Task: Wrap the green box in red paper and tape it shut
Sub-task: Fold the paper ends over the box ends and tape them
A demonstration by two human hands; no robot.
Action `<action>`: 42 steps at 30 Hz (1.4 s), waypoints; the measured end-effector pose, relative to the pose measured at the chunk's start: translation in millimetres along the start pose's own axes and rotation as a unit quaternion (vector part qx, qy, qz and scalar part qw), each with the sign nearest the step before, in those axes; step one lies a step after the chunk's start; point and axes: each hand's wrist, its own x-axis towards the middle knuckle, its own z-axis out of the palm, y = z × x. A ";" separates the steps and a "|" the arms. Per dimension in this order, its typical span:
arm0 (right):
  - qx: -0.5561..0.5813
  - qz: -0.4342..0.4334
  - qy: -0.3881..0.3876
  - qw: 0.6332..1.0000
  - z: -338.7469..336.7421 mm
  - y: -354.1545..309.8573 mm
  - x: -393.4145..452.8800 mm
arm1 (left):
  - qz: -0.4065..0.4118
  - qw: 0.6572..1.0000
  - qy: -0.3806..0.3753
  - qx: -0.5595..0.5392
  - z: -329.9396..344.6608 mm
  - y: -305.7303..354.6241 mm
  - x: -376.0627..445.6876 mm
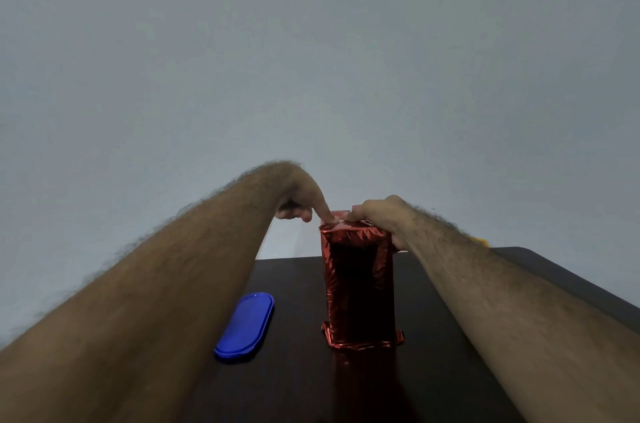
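The upright red-wrapped box (360, 287) is pressed on top by the left hand's (298, 207) forefinger and gripped by the right hand (377, 218).

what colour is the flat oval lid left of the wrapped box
Blue, seen clearly in the head view: the lid.

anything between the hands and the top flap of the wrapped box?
Nothing visible. The left hand presses a straight finger onto the top fold of the red-wrapped box, and the right hand grips its top right edge. The blue lid lies apart, to the left.
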 end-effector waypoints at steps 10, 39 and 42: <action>0.011 -0.007 0.008 1.000 -0.8 0.3 -1.8 | 0.027 0.995 -0.014 -0.093 23.3 -9.4 -0.7; 0.029 0.018 0.100 0.994 5.3 -2.9 -14.6 | 0.325 0.903 0.271 -0.071 67.6 -9.7 -36.5; 0.075 0.052 0.074 0.993 4.7 -2.6 -17.8 | 0.309 0.902 0.301 0.026 83.8 -2.4 -46.6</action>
